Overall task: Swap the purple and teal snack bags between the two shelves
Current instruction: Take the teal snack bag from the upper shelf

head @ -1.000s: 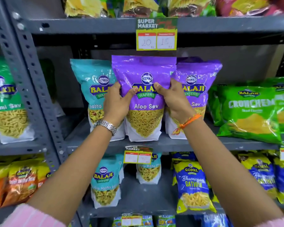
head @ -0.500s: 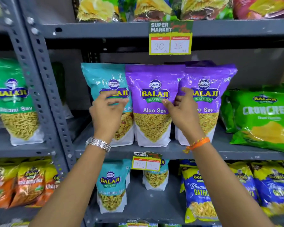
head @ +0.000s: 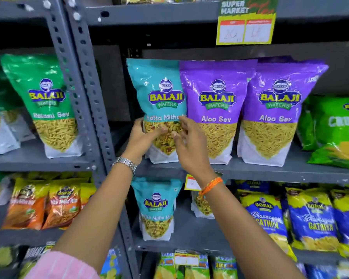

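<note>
Both hands are up at the teal Balaji Khatta Mitha bag (head: pixel 159 109) on the upper shelf (head: pixel 270 170); the left hand (head: pixel 143 137) wraps the bag's lower left edge, thumb lying across the clear window over the mix, while the right hand (head: pixel 189 143) sits at its lower right with the fingers (head: pixel 182 121) loosely spread and curled toward the front; whether they press the bag I cannot tell. The bag stands upright, its right edge tucked behind the first purple Aloo Sev bag (head: pixel 216 111); a second purple Aloo Sev bag (head: pixel 274 111) stands just beside that one, also upright, both on the same shelf. A silver watch (head: pixel 125 164) is on the left wrist; an orange thread band (head: pixel 211 185) is on the right. On the lower shelf (head: pixel 189 236) another teal Balaji bag (head: pixel 156 208) stands upright, directly under the hands; a second pack behind the right forearm is mostly hidden. A green Balaji sev bag (head: pixel 46 105) stands in the neighbouring bay to the left; blue Gopal Gathiya packs (head: pixel 266 218) fill the lower shelf to the right; a price tag (head: pixel 247 23) hangs from the shelf edge above.
</note>
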A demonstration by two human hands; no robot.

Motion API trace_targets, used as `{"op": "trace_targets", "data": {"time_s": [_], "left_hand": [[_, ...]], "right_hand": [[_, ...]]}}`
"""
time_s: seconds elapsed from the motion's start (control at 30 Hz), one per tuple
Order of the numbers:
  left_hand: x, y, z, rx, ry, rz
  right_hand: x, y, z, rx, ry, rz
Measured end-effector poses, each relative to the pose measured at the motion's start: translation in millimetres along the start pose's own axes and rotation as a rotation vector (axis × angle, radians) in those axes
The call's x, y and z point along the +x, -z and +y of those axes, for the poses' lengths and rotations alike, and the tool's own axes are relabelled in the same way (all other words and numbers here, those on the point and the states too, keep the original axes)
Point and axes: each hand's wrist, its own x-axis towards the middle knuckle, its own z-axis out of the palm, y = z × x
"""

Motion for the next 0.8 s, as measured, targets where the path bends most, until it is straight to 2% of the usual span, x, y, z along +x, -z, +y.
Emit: {"op": "trace_targets", "data": {"time_s": [0.1, 0.23, 0.4, 0.57, 0.8], "left_hand": [[-3.0, 1.5, -2.9, 0.038, -0.039, -0.035], [-11.2, 12.9, -4.9, 0.068, -0.079, 0.032], [-25.5, 30.1, -6.7, 0.096, -0.1, 0.087], [-32.3, 42.0, -6.4, 0.103, -0.103, 0.088], [-54.7, 60.8, -6.3, 0.118, -0.137, 0.146]], "right_hand": [[-1.3, -10.0, 8.6, -0.02, 0.013, 0.039], [2.7, -13.1, 17.2, -0.028, -0.016, 0.086], [13.4, -19.9, 15.9, -0.007, -0.113, -0.086], [23.1, -21.4, 16.9, 0.405, -0.289, -0.221], [25.3, -18.0, 11.0, 0.462, -0.253, -0.3]]}}
